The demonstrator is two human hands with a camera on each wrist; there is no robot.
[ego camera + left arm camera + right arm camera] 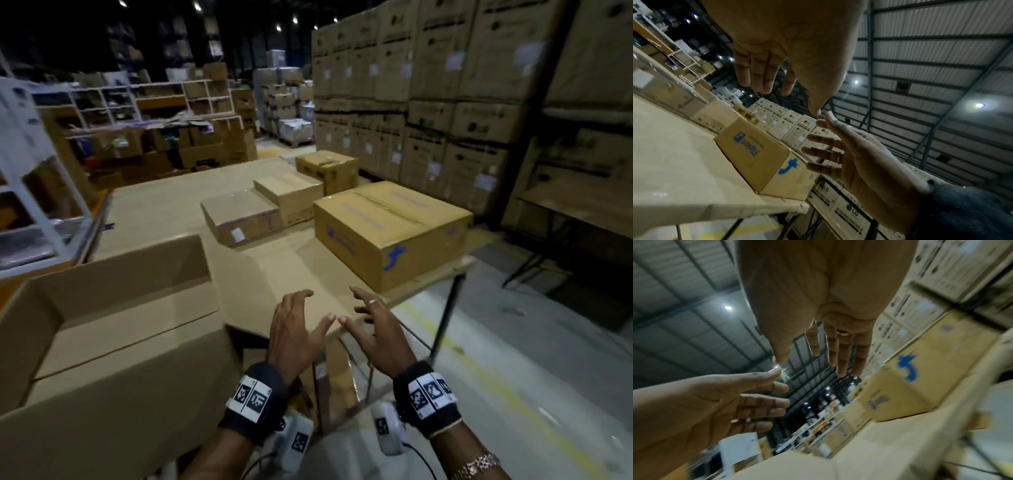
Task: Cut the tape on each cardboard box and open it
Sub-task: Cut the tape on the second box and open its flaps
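Observation:
A large open cardboard box (113, 329) with raised flaps stands at the near left of the table. My left hand (293, 322) and right hand (375, 330) hover side by side just right of it, near the table's front edge. Their fingers are spread, the thumb tips almost meet, and both hold nothing. A big sealed box with blue print (394, 233) sits ahead on the right, also in the left wrist view (764, 155) and the right wrist view (920, 378). Three smaller sealed boxes (239, 216) (291, 195) (329, 168) lie farther back. No cutter shows.
The table (154, 212) is covered in cardboard sheet, and its right edge drops to a metal leg (448, 308) and grey floor. Tall stacked cartons (445, 102) wall the right back. White shelving (137, 109) with goods fills the left back.

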